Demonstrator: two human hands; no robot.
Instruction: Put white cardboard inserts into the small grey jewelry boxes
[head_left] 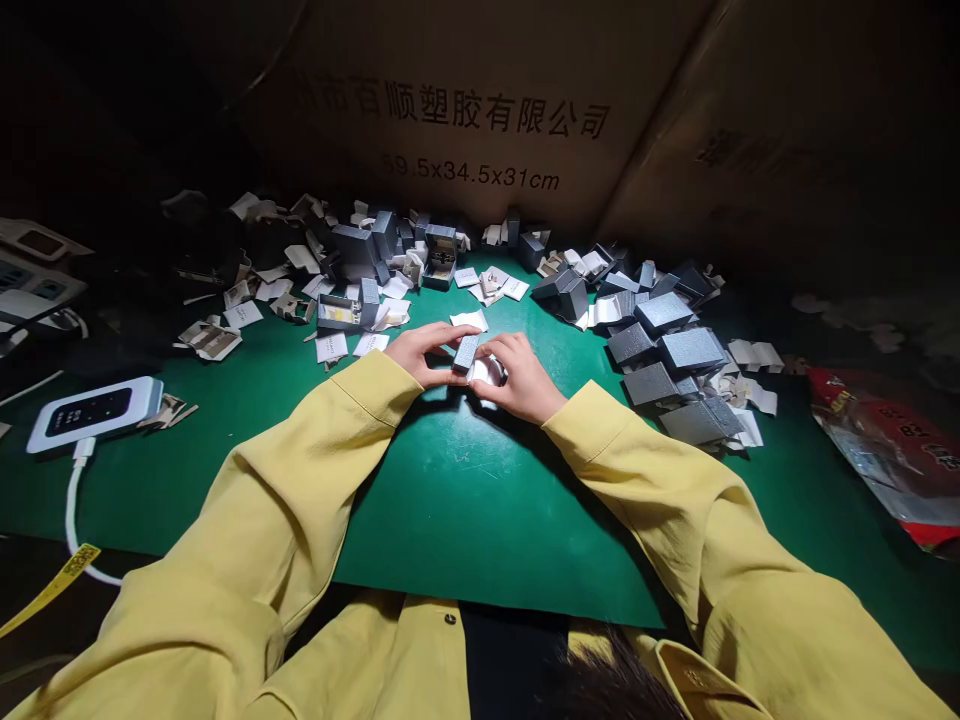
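Observation:
Both hands meet at the middle of the green mat point(465, 500), yellow sleeves running back toward me. My left hand point(426, 352) pinches a small grey box point(466, 352) between thumb and fingers. My right hand point(519, 375) is closed on the same box from the right side, and a small white piece point(487, 372) shows under its fingers. The box is tilted and held just above the mat.
Closed grey boxes point(675, 350) are heaped at the right. Open grey boxes point(439, 255) and white cards point(330, 345) are scattered at the back left. A white device with a cable point(94, 412) lies left. Cardboard cartons point(487, 110) wall the back; a red bag point(892, 450) lies right.

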